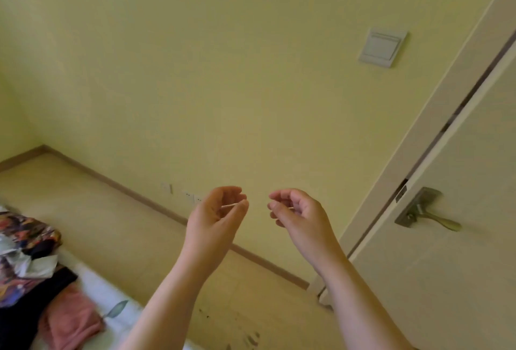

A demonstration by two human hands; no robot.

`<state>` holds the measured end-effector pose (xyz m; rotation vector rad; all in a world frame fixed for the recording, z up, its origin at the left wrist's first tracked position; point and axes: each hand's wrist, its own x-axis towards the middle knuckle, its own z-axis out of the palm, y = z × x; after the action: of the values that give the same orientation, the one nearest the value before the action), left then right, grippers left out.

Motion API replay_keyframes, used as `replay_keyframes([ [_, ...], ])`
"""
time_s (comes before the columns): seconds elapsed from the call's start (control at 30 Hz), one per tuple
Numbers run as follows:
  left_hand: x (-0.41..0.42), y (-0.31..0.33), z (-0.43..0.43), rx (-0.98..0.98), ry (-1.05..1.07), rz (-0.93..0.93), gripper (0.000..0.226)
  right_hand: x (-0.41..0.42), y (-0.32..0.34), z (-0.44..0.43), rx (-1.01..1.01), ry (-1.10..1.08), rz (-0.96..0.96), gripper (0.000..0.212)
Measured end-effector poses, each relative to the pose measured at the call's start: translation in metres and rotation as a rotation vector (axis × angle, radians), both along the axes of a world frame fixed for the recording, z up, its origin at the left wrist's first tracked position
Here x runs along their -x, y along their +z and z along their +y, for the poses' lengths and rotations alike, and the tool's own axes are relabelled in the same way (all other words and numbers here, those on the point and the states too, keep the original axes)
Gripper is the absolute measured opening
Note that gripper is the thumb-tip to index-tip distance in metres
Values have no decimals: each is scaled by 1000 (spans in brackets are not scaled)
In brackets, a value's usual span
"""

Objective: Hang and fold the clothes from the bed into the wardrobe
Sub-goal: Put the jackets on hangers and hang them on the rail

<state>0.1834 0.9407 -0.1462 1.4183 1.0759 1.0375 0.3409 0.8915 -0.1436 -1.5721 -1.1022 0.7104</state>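
Both my hands are raised in front of the yellow wall, palms turned toward me and fingers curled. My left hand pinches a thin pale strand between thumb and fingertips. My right hand holds its thumb against its fingertips, and a short pale bit shows inside them. No strand shows in the gap between the hands. A pile of clothes lies on the bed at the lower left: a multicoloured patterned piece, a black garment and a pink one. The wardrobe is out of view.
A pale door with a metal lever handle stands shut on the right. A light switch is on the wall above it, and sockets sit low on the wall. Light floor runs between bed and wall.
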Motion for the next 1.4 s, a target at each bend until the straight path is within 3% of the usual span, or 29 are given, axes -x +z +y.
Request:
replay_keyframes([
  [0.37,-106,-3,90,18,17,14,19,-111,2,90,5,-9,20,9],
  [0.87,-143,15,277,1,184,4,21,-143,18,303,-15,179,4,10],
  [1.13,-122,6,338,19,412,38,22,-128,9,406,7,393,35,9],
  [1.4,-85,5,376,-3,761,41,20,-72,6,501,1,783,39,9],
])
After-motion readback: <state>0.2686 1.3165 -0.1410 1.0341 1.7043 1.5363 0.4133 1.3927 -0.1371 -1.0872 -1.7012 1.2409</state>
